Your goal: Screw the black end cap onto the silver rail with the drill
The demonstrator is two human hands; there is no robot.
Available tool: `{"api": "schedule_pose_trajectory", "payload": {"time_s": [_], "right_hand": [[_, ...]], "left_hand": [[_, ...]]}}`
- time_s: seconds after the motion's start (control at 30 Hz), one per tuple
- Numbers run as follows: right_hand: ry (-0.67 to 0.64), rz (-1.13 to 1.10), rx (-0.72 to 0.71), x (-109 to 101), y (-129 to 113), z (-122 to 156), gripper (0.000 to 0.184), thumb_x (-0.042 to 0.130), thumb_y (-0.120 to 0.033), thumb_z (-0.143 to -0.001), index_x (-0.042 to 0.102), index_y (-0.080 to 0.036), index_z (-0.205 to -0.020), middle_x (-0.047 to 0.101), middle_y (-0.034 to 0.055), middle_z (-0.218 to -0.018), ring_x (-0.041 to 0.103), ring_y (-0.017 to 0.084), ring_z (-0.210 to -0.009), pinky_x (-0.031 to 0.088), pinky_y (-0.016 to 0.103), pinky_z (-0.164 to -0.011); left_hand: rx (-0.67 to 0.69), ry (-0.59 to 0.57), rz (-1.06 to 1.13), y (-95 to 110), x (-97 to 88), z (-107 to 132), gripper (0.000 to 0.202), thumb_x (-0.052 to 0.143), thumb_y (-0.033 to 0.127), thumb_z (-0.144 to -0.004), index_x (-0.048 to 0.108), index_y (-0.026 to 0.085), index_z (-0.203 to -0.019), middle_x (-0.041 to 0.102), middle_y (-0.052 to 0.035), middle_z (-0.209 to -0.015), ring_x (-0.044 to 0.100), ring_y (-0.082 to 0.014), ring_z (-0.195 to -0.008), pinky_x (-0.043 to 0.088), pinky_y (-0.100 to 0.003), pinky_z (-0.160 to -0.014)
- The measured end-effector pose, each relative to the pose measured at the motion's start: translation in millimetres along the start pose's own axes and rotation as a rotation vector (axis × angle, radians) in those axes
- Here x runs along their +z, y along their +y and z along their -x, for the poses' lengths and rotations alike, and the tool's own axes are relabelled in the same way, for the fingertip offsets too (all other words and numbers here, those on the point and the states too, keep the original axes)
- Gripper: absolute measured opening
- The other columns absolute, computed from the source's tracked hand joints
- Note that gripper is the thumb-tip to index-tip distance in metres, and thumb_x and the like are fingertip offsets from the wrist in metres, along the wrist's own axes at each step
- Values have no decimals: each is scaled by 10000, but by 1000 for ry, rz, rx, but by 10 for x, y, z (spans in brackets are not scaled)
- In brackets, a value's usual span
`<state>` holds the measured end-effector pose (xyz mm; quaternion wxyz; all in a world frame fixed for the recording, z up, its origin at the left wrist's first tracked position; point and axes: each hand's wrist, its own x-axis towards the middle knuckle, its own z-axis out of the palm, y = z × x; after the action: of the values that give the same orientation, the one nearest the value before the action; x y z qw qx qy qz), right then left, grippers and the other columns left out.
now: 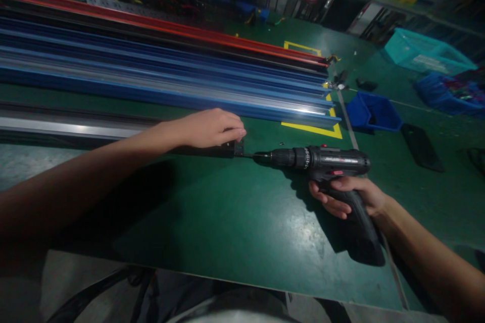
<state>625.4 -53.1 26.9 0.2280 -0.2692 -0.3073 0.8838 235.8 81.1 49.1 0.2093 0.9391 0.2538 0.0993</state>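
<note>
Your left hand [212,128] is pressed down, fingers curled, on the end of the dark metal rail [76,131] that lies along the green worktop [227,222]. It pins the rail just behind the small black end bracket [238,148]. Your right hand [346,197] is closed round the grip of the cordless drill [322,161], with the forefinger near the trigger, though you cannot tell from here whether it is pulled. The drill lies level and points left, and its bit tip [248,155] meets the bracket at the rail's end.

By the look of it, you are at the fastening step, driving a screw into that end piece. The screw itself is too small and dark to make out. The next move calls for the drill to be kept square to the rail's end and pushed straight along its length, while the left hand holds the rail from sliding away.

Behind the rail, a stack of blue rails [151,75] and a red one [151,22] lie well apart from your work. A blue bin [373,113] sits to the right.
</note>
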Motion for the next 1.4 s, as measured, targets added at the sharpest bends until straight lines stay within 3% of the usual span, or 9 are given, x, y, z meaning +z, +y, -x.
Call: {"api": "schedule_pose_trajectory", "payload": {"time_s": [1.4], "right_hand": [[13, 34, -1, 15, -11, -11, 314, 661, -270, -929, 750, -39, -1122, 670, 89, -884, 513, 58, -508, 567, 198, -553]], "left_hand": [[5, 18, -12, 15, -6, -7, 440, 399, 456, -1056, 740, 204, -941, 741, -33, -933, 656, -157, -843, 426, -268, -785]]}}
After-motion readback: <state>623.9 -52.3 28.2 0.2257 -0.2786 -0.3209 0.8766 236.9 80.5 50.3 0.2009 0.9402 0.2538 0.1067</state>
